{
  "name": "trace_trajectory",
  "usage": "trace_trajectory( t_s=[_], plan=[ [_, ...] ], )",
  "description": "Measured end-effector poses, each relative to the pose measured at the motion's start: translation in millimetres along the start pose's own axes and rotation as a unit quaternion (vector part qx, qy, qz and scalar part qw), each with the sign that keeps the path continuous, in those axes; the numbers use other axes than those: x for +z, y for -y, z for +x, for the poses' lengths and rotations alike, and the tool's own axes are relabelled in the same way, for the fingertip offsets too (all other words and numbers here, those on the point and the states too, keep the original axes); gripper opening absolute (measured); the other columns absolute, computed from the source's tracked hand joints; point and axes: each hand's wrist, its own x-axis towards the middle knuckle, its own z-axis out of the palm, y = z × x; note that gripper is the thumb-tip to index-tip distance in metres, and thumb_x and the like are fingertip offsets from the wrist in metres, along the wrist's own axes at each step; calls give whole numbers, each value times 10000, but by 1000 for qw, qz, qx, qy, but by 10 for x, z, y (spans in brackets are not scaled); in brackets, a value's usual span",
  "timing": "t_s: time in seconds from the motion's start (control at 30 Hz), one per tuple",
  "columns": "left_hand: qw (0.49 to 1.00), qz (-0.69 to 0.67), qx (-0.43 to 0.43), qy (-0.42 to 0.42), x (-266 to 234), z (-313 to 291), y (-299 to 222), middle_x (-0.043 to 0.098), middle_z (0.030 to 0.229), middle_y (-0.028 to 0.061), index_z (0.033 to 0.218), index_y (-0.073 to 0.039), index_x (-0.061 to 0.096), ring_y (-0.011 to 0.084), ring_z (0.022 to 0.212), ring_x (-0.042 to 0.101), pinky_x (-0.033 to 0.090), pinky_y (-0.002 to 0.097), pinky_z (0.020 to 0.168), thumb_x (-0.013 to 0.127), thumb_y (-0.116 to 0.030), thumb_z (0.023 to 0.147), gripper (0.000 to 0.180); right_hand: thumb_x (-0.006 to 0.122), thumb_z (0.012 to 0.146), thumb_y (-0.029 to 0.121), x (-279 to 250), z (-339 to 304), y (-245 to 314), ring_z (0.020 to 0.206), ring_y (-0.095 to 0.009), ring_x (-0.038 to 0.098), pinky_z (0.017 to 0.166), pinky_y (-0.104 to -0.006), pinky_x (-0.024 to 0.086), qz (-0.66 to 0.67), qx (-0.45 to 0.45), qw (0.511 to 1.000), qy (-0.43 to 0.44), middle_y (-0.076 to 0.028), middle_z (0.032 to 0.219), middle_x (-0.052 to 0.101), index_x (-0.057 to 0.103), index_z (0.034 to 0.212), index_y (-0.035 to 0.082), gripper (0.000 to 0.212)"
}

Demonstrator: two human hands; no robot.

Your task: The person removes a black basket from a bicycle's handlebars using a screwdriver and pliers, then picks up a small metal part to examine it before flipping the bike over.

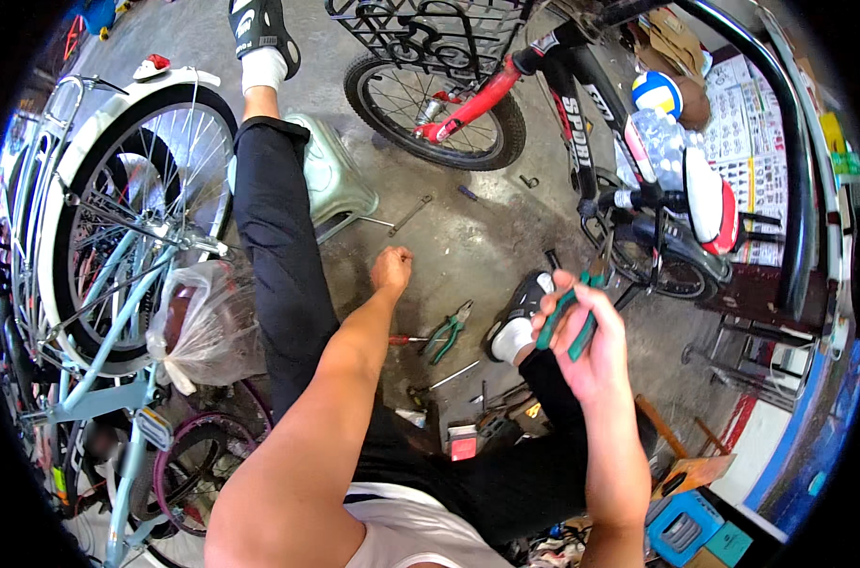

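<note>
My right hand [595, 350] is raised at the right, its fingers wrapped round a pair of green-handled pliers [595, 279] whose jaws point up and away from me. My left hand [390, 271] reaches out over the concrete floor with its fingers curled closed; whatever is in them, if anything, is too small to make out. Below that hand, a second pair of green-handled pliers [446, 331] lies on the floor beside a screwdriver [406, 339] with a red handle. Beyond the left hand lies a metal wrench [411, 216].
A small bicycle [468, 112] with a red fork and black basket stands ahead. A pale blue bicycle [146, 284] and a clear plastic bag [207, 327] are at the left. A pale green plastic container [333, 175] sits beside my outstretched leg. Tools and a red box [462, 443] lie near me.
</note>
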Motion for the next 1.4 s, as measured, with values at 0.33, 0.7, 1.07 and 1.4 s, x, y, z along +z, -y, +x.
trace_trajectory(
  t_s=[0.33,0.7,1.07,1.4],
  plan=[
    [996,-86,-12,-22,-55,170,319,775,993,138,1043,-132,782,358,970,730,573,466,857,709,-189,921,153,578,1016,298,153,-58,75,857,-315,677,823,-435,525,23,-7,998,60,-148,927,664,597,1267,54,351],
    [992,-126,-19,-22,-302,-68,-53,775,1031,137,1088,-129,769,342,969,736,569,445,863,693,-218,941,188,646,946,200,382,-180,174,881,-255,693,805,-381,542,-63,-43,993,93,-149,1053,677,392,1519,-42,672],
    [769,-211,499,-339,-3023,-858,-2739,677,1056,126,1151,-2,694,208,890,664,537,312,775,682,33,939,215,589,962,262,668,197,505,839,-154,694,504,-258,408,-235,-125,956,122,-117,1064,726,493,1449,15,554],
    [897,17,423,-129,-3684,-340,-3722,739,1075,191,1417,-1,578,316,1017,725,555,415,902,791,-352,852,699,564,912,230,1352,692,707,978,-173,638,665,-363,606,-285,-236,916,155,-57,1060,630,531,1278,54,407]
  ],
)
